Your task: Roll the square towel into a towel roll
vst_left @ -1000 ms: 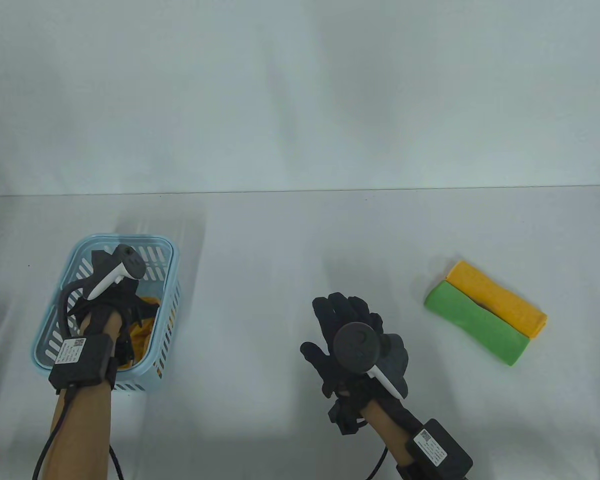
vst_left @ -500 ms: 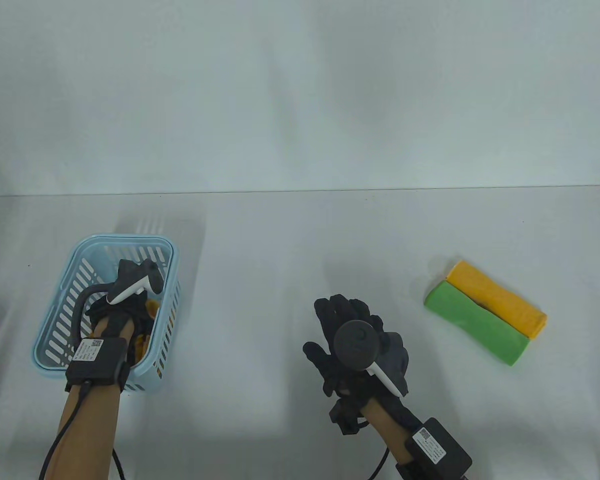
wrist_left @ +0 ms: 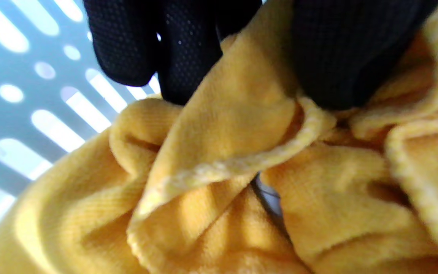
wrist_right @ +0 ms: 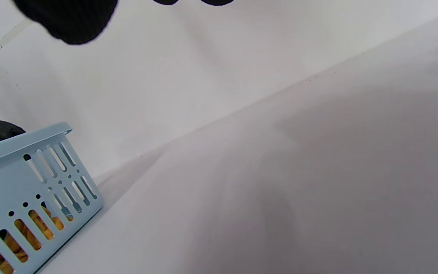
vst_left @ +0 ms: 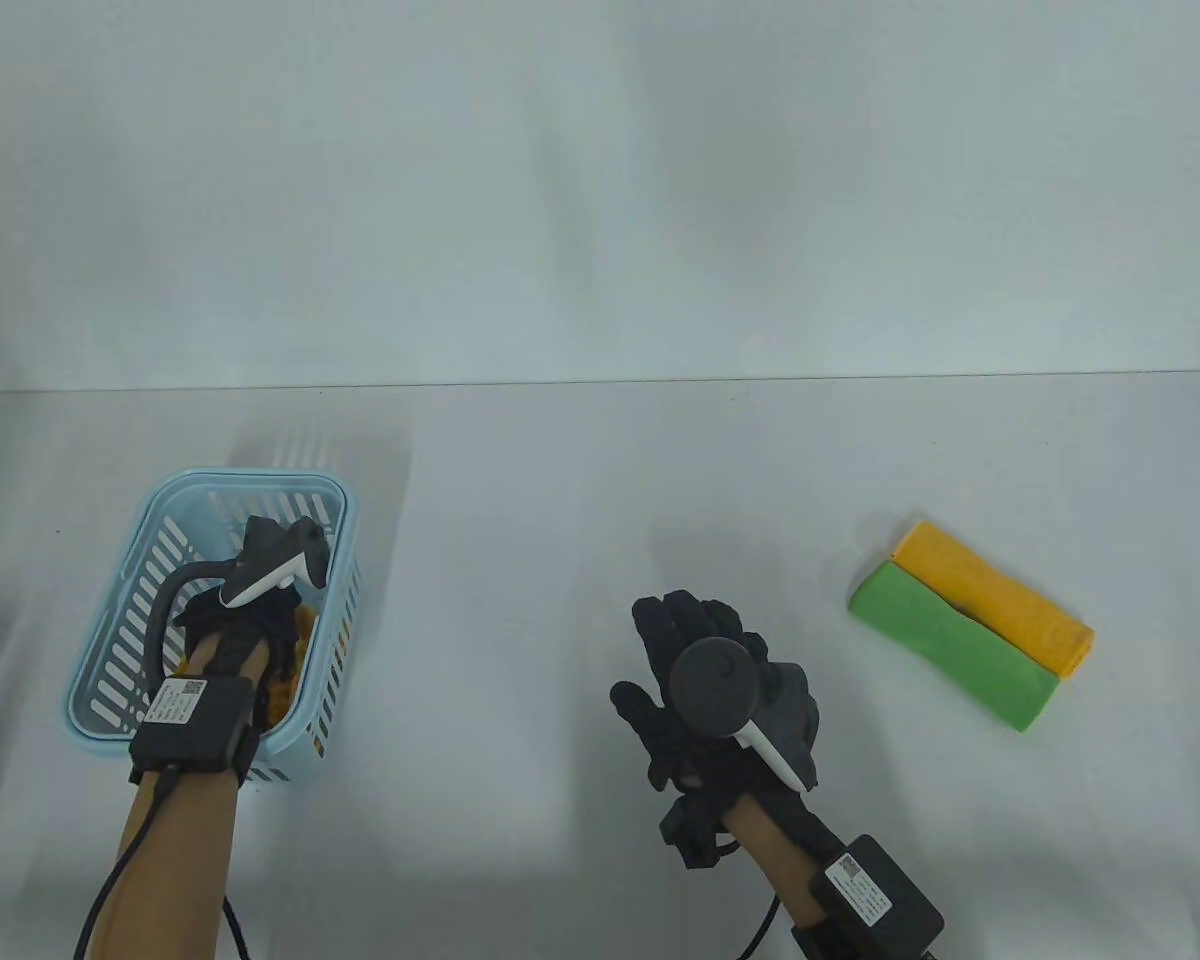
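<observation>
A crumpled yellow towel (wrist_left: 211, 190) lies inside the light blue slotted basket (vst_left: 175, 500) at the table's left; in the table view only a strip of this towel (vst_left: 295, 650) shows beside my wrist. My left hand (vst_left: 250, 590) reaches down into the basket, and its gloved fingers (wrist_left: 188, 49) pinch a fold of the towel in the left wrist view. My right hand (vst_left: 685, 650) rests flat on the table at centre, fingers spread, holding nothing. Its fingertips (wrist_right: 67, 19) show only at the top edge of the right wrist view.
Two rolled towels lie side by side at the right: a green roll (vst_left: 950, 660) and a yellow roll (vst_left: 995, 595) behind it. The basket (wrist_right: 25, 182) also appears at the left of the right wrist view. White table surface (vst_left: 520, 560) lies between basket and right hand.
My left hand has dropped deeper into the basket and moved slightly right, closing its fingers on the yellow towel. The right hand has stayed nearly still.
</observation>
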### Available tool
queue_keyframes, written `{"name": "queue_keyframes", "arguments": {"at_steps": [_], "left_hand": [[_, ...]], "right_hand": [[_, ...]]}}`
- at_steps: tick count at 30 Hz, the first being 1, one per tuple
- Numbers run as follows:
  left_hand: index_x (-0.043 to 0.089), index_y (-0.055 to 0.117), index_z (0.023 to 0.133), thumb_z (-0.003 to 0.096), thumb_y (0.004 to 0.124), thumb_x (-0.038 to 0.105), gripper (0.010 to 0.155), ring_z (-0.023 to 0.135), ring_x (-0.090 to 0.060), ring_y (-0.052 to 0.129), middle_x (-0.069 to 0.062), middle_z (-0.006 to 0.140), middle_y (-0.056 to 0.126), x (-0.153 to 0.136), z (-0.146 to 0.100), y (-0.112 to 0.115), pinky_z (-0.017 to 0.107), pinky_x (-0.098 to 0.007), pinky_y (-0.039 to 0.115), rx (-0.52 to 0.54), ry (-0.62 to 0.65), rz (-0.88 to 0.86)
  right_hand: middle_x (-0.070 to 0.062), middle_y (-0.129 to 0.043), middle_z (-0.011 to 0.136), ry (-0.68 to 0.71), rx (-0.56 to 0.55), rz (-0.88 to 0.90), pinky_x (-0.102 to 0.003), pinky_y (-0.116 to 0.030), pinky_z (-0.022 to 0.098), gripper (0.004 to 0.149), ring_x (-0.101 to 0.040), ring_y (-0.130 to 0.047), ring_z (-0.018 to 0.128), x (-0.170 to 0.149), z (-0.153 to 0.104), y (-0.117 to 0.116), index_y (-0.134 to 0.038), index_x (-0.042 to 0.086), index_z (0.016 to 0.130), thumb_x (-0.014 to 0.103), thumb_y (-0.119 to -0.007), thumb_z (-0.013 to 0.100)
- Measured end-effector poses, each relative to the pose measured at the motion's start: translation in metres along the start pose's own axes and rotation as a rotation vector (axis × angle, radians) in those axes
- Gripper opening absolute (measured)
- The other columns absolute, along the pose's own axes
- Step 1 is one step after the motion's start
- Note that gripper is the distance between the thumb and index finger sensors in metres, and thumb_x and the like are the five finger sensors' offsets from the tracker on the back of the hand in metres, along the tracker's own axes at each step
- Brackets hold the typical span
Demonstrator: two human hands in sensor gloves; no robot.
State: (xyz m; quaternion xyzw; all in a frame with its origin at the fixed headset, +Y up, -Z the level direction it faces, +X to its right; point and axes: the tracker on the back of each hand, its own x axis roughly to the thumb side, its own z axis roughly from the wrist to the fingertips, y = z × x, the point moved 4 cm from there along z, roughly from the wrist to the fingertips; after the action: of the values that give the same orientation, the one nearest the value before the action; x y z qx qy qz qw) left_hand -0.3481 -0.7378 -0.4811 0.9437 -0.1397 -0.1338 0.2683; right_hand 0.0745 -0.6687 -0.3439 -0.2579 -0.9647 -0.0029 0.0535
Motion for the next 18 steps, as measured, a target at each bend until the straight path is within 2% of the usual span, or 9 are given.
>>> {"name": "queue_keyframes", "arguments": {"at_steps": [6, 10, 18], "left_hand": [[0.037, 0.073, 0.087, 0.0332, 0.090, 0.040, 0.056, 0.069, -0.022, 0.096, 0.006, 0.094, 0.072, -0.011, -0.004, -0.012, 0.062, -0.046, 0.078, 0.053, -0.015, -0.085], [0.036, 0.073, 0.087, 0.0331, 0.090, 0.040, 0.056, 0.069, -0.022, 0.097, 0.006, 0.094, 0.073, -0.027, -0.015, -0.029, 0.061, -0.045, 0.079, 0.105, -0.039, -0.177], [0.036, 0.072, 0.087, 0.0337, 0.089, 0.040, 0.056, 0.068, -0.021, 0.098, 0.005, 0.094, 0.073, -0.063, -0.067, -0.087, 0.060, -0.045, 0.080, 0.310, -0.069, -0.383]], "right_hand": [[0.006, -0.032, 0.113, -0.010, -0.003, 0.023, -0.067, -0.032, 0.074, 0.078, -0.035, -0.032, 0.109, -0.002, 0.002, 0.002, -0.034, 0.039, 0.100, 0.059, -0.070, 0.034], [0.006, -0.033, 0.113, -0.016, -0.007, 0.039, -0.067, -0.032, 0.074, 0.077, -0.035, -0.032, 0.109, -0.005, 0.003, 0.004, -0.034, 0.039, 0.100, 0.058, -0.070, 0.034], [0.005, -0.033, 0.113, -0.021, -0.018, 0.061, -0.067, -0.032, 0.074, 0.077, -0.035, -0.032, 0.109, -0.007, 0.002, 0.009, -0.035, 0.039, 0.100, 0.058, -0.070, 0.034]]}}
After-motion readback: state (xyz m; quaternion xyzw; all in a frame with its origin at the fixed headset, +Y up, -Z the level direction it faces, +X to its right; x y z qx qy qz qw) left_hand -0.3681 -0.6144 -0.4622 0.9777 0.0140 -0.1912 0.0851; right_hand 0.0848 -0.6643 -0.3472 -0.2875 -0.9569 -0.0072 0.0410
